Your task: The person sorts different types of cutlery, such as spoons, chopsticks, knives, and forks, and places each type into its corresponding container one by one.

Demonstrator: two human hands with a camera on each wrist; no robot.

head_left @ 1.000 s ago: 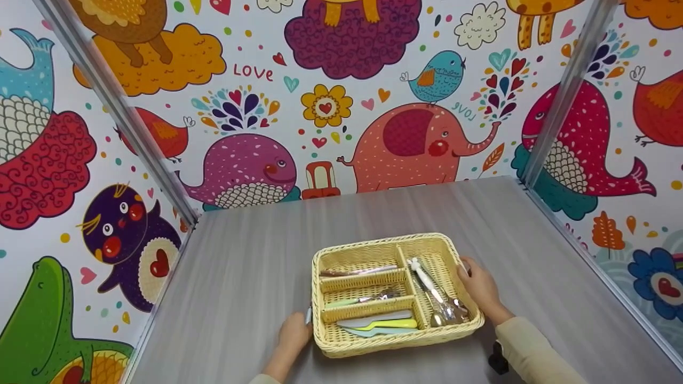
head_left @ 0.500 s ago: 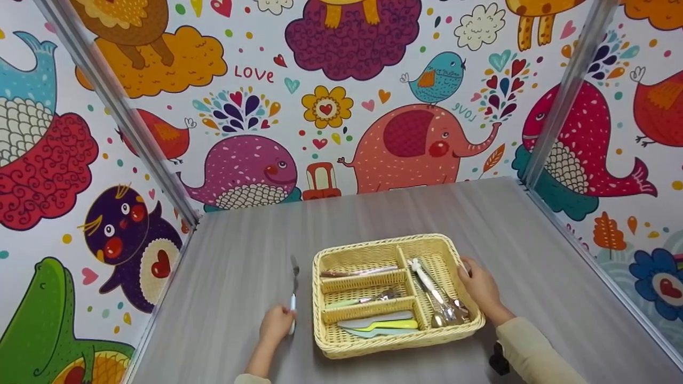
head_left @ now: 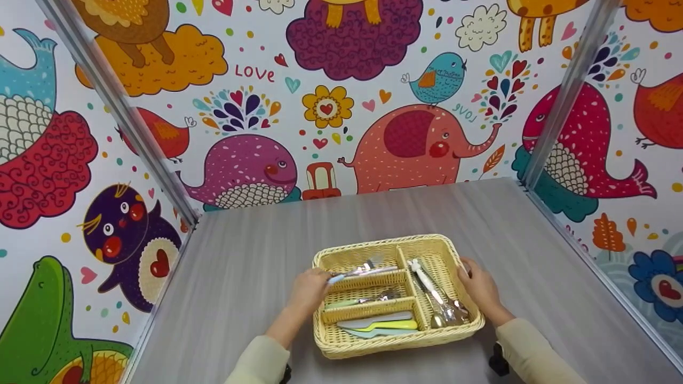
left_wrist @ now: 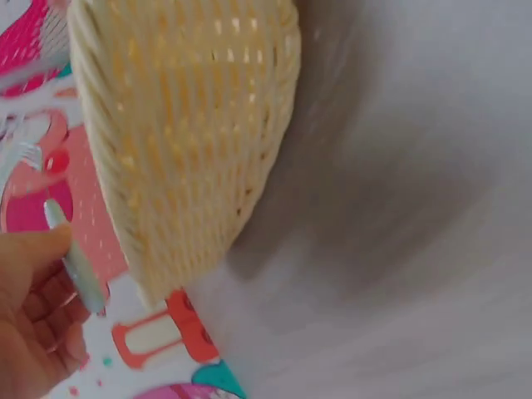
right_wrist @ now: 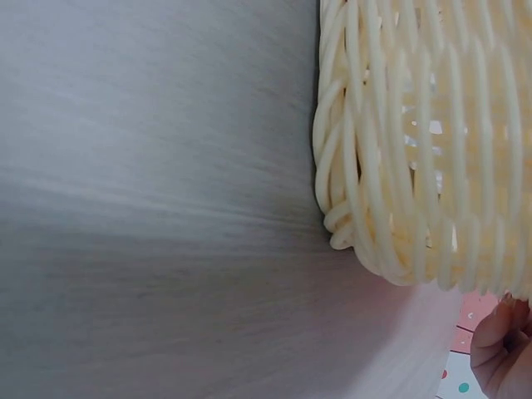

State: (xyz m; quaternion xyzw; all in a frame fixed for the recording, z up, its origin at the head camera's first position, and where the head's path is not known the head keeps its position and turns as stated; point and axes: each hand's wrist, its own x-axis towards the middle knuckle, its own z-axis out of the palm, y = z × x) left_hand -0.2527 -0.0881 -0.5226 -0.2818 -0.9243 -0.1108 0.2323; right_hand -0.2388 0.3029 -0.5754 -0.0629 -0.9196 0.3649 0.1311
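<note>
A cream woven basket (head_left: 364, 352) with several compartments stands on the table. My left hand (head_left: 309, 292) pinches a fork by its light blue handle (head_left: 336, 279), over the basket's far left compartment. The fork's tines point right. In the left wrist view the pale handle (left_wrist: 81, 270) sits between thumb and fingers, beside the basket wall (left_wrist: 187, 125). My right hand (head_left: 482, 288) grips the right rim; the right wrist view shows only part of that hand (right_wrist: 501, 345). Knives (head_left: 373, 322) lie in the near left compartment, a green-handled fork (head_left: 341, 304) in the middle one, spoons (head_left: 440, 319) on the right.
A grey wood-grain table (head_left: 240, 256) surrounds the basket. Cartoon-printed walls (head_left: 325, 144) enclose it at the back and sides, with metal corner posts (head_left: 565, 96) at the back.
My left hand carried the fork from the table area left of the basket, rightward and over the far left compartment; the fork turned from upright to sideways. My right hand stayed at the rim.
</note>
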